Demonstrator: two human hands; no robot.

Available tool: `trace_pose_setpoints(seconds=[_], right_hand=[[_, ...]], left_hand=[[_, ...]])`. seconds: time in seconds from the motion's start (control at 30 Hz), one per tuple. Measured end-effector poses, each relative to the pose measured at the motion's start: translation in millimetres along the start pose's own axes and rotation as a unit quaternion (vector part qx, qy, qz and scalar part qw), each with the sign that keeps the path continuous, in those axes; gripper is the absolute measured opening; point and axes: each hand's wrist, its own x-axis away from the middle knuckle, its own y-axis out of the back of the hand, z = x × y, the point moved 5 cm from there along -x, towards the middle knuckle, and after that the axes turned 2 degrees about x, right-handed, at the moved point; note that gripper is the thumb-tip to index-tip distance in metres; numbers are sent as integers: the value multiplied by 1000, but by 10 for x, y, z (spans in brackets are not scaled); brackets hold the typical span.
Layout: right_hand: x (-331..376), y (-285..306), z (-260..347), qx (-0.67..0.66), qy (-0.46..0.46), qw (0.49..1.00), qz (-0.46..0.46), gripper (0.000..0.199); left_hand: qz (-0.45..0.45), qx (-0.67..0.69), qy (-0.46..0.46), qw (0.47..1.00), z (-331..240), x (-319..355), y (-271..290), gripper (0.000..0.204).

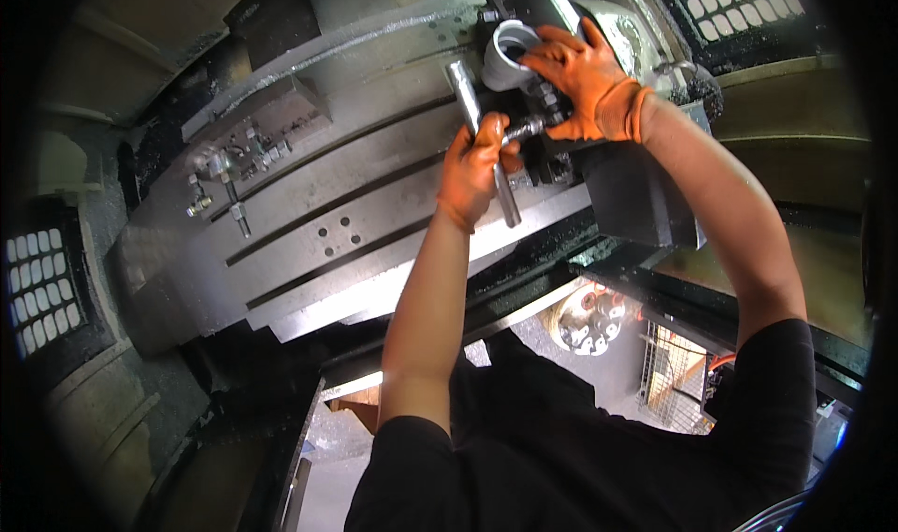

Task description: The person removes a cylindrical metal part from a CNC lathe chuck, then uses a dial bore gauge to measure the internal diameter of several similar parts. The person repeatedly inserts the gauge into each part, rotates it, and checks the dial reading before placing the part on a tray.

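Observation:
My left hand, in an orange glove, is wrapped around a T-handle wrench with a long steel bar. The wrench's shaft points right, toward dark clamping hardware. The far end of the shaft is partly hidden among that hardware and by my right hand. My right hand, gloved in orange too, lies over a grey hollow cylindrical metal part. Its fingertips curl onto the rim of this part, which sits on the fixture at the right of the machine table.
The slotted machine table stretches left beneath my hands. Loose clamps and bolts lie on its left side, near a metal block. A dark angled plate stands below my right forearm. Grilled lamps flank the enclosure.

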Motion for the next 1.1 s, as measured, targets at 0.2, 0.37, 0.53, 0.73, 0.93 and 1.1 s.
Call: trace_pose_setpoints(seconds=[0.2,0.37,0.53,0.73,0.93,1.1], right_hand=[[41,-20,-6,-24,2,999,-42,102],[-6,119,31,-29,-4,999,17,94],[24,121,6,-44,-9,999,14,92],[13,116,-12,-63,-4,998,4,91],[20,121,-20,-87,-1,996,-18,92],[32,102,-24,-84,-3,996,-9,91]], left_hand=[[-148,118,-40,981,-456,-221,561,43],[-153,38,-17,987,-1100,-1029,502,44],[-133,-3,37,990,-1188,-1297,303,52],[-91,42,100,990,-1117,-1409,369,65],[-38,117,147,981,-1085,-1397,358,73],[104,291,156,938,-942,-1456,447,47]])
